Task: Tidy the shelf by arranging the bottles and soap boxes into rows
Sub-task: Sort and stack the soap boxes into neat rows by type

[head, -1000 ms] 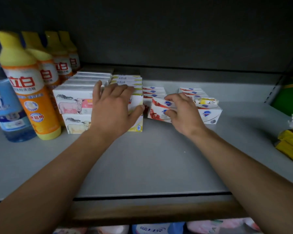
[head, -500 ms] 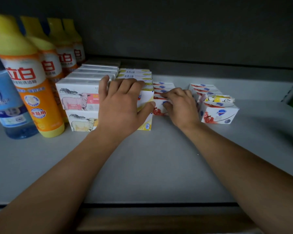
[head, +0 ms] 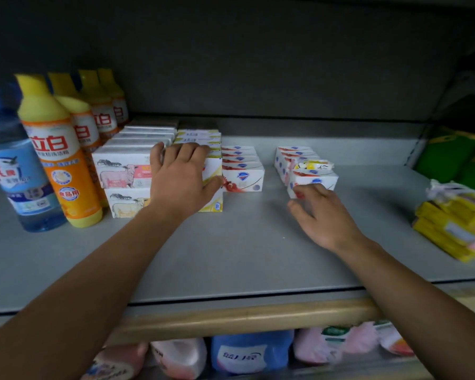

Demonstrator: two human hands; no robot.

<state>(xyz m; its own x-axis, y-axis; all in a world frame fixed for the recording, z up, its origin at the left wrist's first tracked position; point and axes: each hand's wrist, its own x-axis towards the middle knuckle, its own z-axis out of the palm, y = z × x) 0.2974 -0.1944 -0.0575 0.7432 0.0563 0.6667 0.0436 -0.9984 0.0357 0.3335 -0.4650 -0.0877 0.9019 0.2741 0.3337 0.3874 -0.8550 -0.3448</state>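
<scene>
**Hands at the soap boxes on the grey shelf**

The left hand (head: 180,179) lies flat with its fingers spread over the front of the stacked sheep-printed boxes (head: 124,174) and the yellow-trimmed boxes (head: 200,138) beside them, pressing rather than gripping. Just to their right, a row of white-and-red soap boxes (head: 243,171) runs front to back on the shelf (head: 244,242). A second row of the same boxes (head: 299,160) stands apart further right, with a small yellow-and-white packet (head: 317,165) lying on top. The right hand (head: 322,215) is at that row's front box, fingers loosely bent and blurred; I cannot tell whether they hold it. On the far left, orange bottles with yellow caps (head: 56,157) line up beside a blue bottle (head: 14,171).
</scene>
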